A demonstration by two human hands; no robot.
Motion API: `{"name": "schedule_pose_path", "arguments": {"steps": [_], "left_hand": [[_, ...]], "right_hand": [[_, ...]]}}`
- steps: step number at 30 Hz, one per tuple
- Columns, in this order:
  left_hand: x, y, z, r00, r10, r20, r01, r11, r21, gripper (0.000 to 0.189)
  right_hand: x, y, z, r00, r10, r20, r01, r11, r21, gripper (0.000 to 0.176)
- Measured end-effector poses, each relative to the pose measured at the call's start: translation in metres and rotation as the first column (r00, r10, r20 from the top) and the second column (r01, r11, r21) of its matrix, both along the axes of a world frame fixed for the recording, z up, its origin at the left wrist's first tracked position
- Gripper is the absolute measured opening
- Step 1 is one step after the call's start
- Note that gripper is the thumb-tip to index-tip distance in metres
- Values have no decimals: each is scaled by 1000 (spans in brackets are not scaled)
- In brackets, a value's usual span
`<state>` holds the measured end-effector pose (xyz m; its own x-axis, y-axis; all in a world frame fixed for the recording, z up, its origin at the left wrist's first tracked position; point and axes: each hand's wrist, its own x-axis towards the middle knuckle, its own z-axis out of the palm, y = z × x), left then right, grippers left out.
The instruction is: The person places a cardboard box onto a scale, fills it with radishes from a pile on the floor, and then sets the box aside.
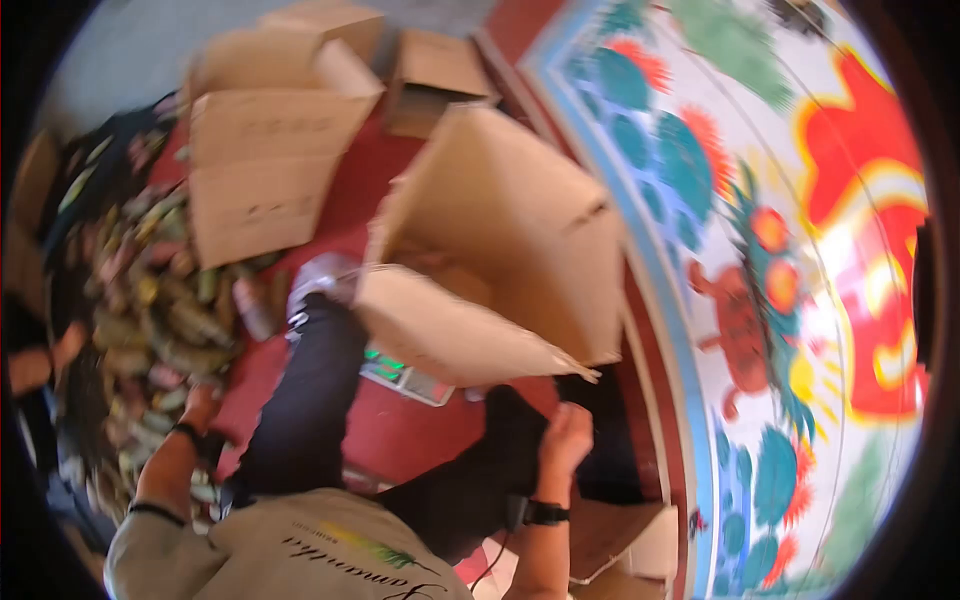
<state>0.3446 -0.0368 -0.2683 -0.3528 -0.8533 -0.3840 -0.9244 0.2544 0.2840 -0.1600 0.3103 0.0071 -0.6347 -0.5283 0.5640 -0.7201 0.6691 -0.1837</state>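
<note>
My left hand (567, 437) is raised beside my knee at the lower right, below the open box's front flap. Its fingers are curled in and nothing shows in them. My right hand (203, 402) is at the edge of a pile of long, knobbly green, brown and pinkish produce (180, 325). Blur hides its fingers, so I cannot tell whether it holds a piece. Between my legs, a large open cardboard box (540, 240) stands tilted above a scale (420, 385) with green lit digits. The box's inside is partly in shadow.
Another open cardboard box (265, 170) stands beyond the pile, with a smaller box (435, 65) behind. A co-worker's hand (70, 345) is at the far left. A clear plastic bag (325, 275) lies by my foot. A painted wall (740, 330) runs along the right.
</note>
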Motion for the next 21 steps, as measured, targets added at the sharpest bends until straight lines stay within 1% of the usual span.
{"name": "schedule_pose_path", "arguments": {"steps": [1,2,3,4,5,6,7,9,12,13,15,16,17,19,20,21], "left_hand": [[41,-11,-85,976,-159,146,163,986,-16,27],[0,8,-5,983,54,174,-70,994,87,22],[12,5,-38,900,-186,394,110,972,206,26],[12,21,-16,975,-35,219,7,992,129,34],[4,32,5,982,48,185,-77,985,151,37],[-1,38,20,981,126,148,-151,974,168,42],[1,44,22,972,163,167,-191,966,171,42],[1,47,18,972,173,159,-200,964,173,46],[-5,50,39,959,239,150,-266,944,194,49],[-2,49,39,955,251,155,-279,940,197,49],[3,44,29,946,291,142,-313,934,173,52],[6,41,22,947,311,86,-320,938,136,49],[9,39,17,944,318,88,-328,935,136,49],[13,37,24,943,321,87,-331,933,140,46],[23,38,6,942,325,85,-333,936,114,41],[32,41,1,938,334,94,-344,932,117,41]], "right_hand": [[5,-3,4,998,-31,59,32,999,-13,13],[1,-1,-2,994,-51,95,56,997,-55,14],[-3,1,-5,998,-10,55,14,997,-74,14],[-6,4,-7,999,3,51,-1,999,-36,14],[-9,7,-8,998,-1,65,0,1000,7,15],[-9,6,-6,998,-3,62,3,1000,7,16],[-7,4,-3,999,7,49,-8,1000,26,16],[-7,5,-1,997,2,79,-4,1000,27,17],[-10,7,-2,998,-1,68,-3,998,62,20],[-11,8,-3,997,12,72,-17,998,66,20],[-12,9,-5,998,1,61,-5,998,68,20],[-12,9,-5,998,0,55,-3,998,64,23],[-11,9,-4,998,7,57,-11,998,65,23],[-10,8,-3,1000,-8,24,6,997,80,23],[-12,8,-4,1000,-4,19,3,997,76,22],[-12,8,-5,1000,6,26,-8,997,82,22]]}}
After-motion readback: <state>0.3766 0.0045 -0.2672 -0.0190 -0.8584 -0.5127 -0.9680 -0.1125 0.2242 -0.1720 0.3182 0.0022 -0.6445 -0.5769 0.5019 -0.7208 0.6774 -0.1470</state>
